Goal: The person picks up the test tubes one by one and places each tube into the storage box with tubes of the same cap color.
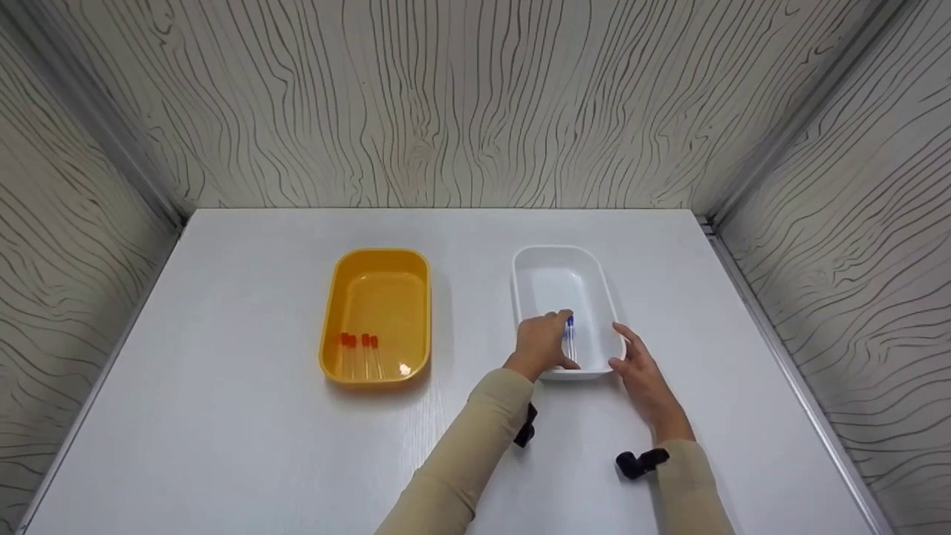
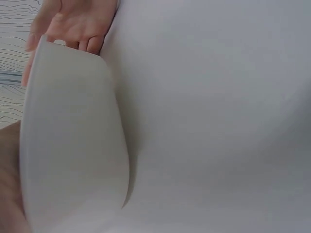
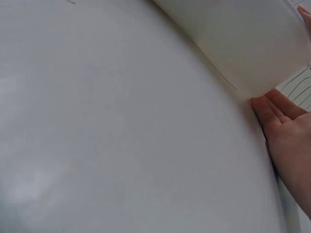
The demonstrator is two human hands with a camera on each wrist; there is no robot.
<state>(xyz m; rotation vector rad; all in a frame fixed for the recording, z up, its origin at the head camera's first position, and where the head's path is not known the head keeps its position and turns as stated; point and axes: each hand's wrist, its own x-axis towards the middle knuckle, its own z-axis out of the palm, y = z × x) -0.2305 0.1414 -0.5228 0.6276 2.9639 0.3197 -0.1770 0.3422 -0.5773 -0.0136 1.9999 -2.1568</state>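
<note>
My left hand reaches over the near left of a white tray. Its fingers and thumb hold clear thin tubes with blue caps by their ends; how many is hidden by the hand. The right hand grips the tray's near right corner, thumb at the near end and fingers along the right side. In the left wrist view, the tray's outer wall fills the left part, with the right hand at its far corner. The right wrist view shows the right fingers against the tray's lower corner.
To the left stands a yellow tray with several clear tubes with red caps lying at its near end. Both trays rest on a white table. Patterned panels rise behind and at both sides.
</note>
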